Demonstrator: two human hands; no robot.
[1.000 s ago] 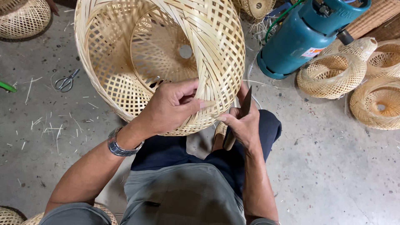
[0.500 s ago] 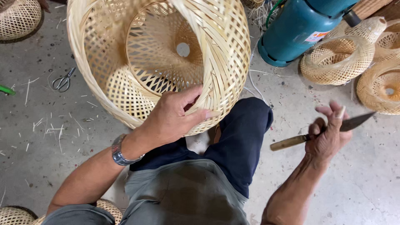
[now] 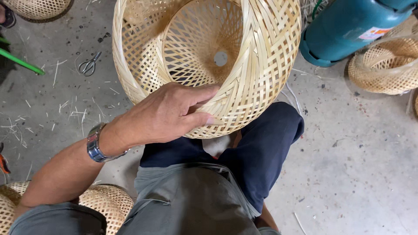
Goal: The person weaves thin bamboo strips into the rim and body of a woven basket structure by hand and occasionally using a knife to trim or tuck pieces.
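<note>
A large woven bamboo basket [image 3: 261, 65] with an open mouth and a small hole in its far end fills the upper middle, resting over my knees. My left hand [image 3: 167, 114] grips its near rim, thumb outside and fingers hooked inside the weave. A metal watch [image 3: 95, 143] sits on that wrist. My right hand is out of the picture, and so is the knife it held a moment ago. My dark blue trousers [image 3: 261, 148] show below the basket.
A teal gas cylinder [image 3: 348, 30] lies at the upper right beside another woven basket [image 3: 387, 65]. Scissors [image 3: 89, 65] and bamboo slivers lie on the concrete floor at left, near a green rod [image 3: 21, 63]. More baskets sit at the lower left [image 3: 104, 202] and top left [image 3: 37, 8].
My right hand, which swung out to the right with a knife, has left the view. The basket looks closer and larger, and my left hand keeps its grip on the rim.
</note>
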